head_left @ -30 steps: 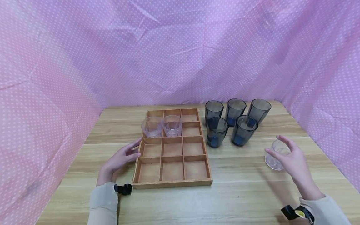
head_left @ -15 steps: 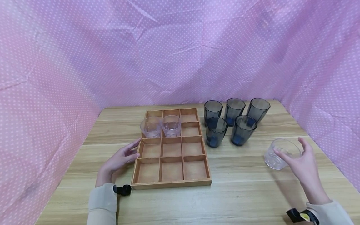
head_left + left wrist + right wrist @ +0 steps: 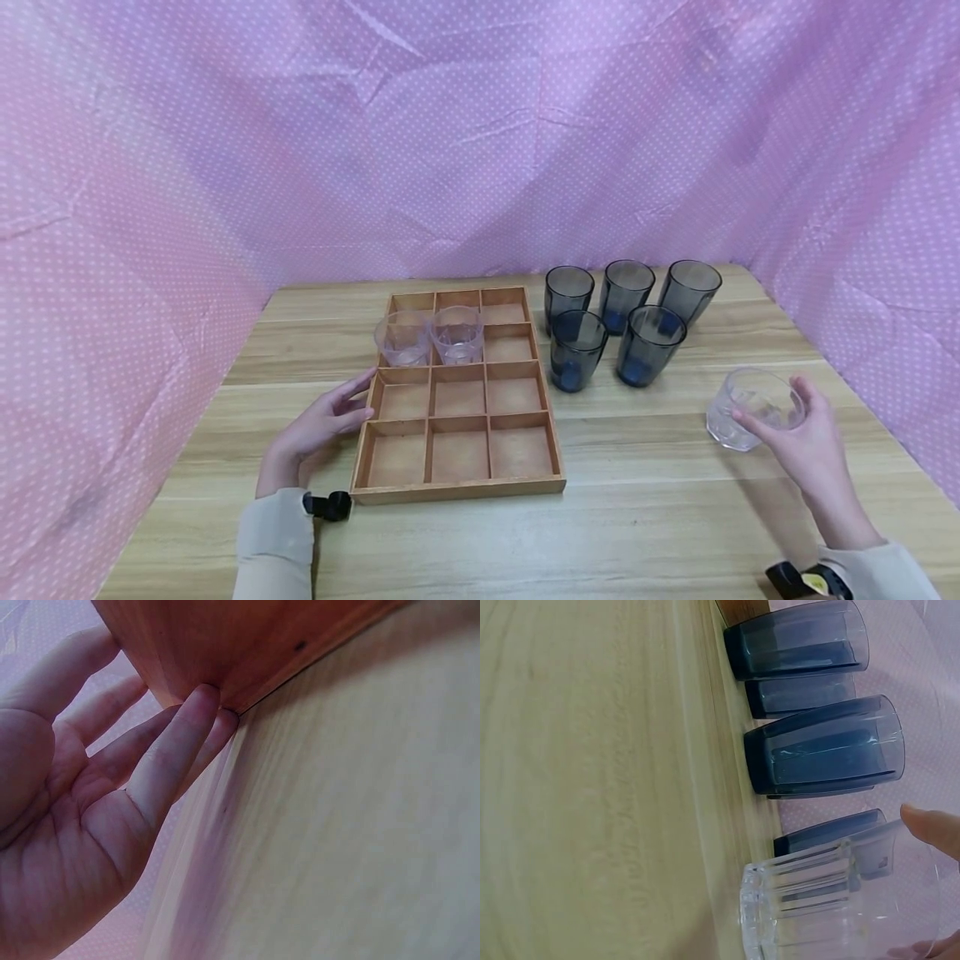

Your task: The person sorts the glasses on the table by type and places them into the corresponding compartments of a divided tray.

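Observation:
My left hand (image 3: pixel 318 429) lies beside the wooden tray (image 3: pixel 459 493) with its fingertips against the tray's left side; the left wrist view shows these loosely bent fingers (image 3: pixel 174 754) touching the wooden wall. Two clear glasses, one (image 3: pixel 405 342) at left and one (image 3: pixel 457 337) in the middle, stand in the tray's second row from the back. Out on the right of the table, my right hand (image 3: pixel 813 446) holds another clear glass (image 3: pixel 726 423) near its rim, between thumb and fingers. That glass is upright, with its ribbed side (image 3: pixel 810 892) large in the right wrist view.
Several dark blue-grey tumblers (image 3: pixel 651 350) stand close together right of the tray, toward the back. The wooden table (image 3: pixel 637 525) reaches back to a pink dotted cloth (image 3: pixel 480 150), which also hangs along both sides.
My right hand has shifted right and nearer, around the clear glass, uncovering more of its rim. The left hand and the tray hold their place.

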